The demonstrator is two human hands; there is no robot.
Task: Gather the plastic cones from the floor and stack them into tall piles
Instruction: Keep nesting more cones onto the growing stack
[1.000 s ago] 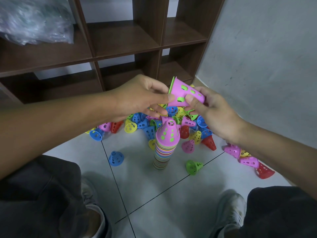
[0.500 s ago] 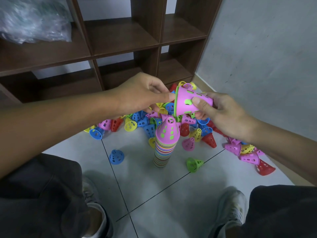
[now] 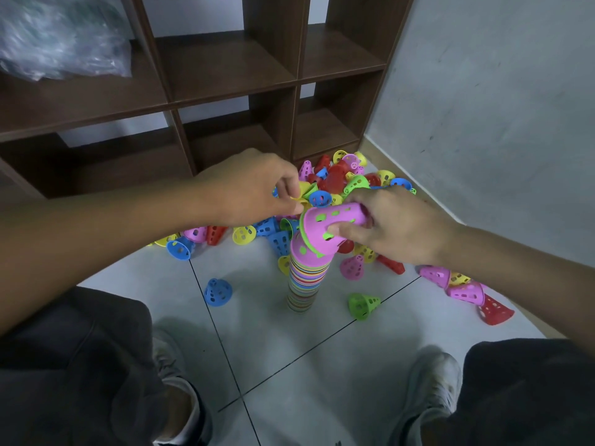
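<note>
A tall stack of nested coloured cones stands on the tiled floor between my knees, topped by a pink one. My right hand grips a pink cone with a green one nested inside, tilted with its wide rim resting against the stack's top. My left hand hovers just left of it over the loose pile of cones. Its fingertips pinch the edge of a yellow cone.
A dark wooden shelf unit rises behind the pile, with a plastic bag on it. A grey wall closes the right side. Loose blue, green, pink and red cones lie around. My shoes flank the floor.
My right hand has lowered the pink cone from above onto the stack's top. My left hand has let go of its rim and now pinches a yellow cone from the pile.
</note>
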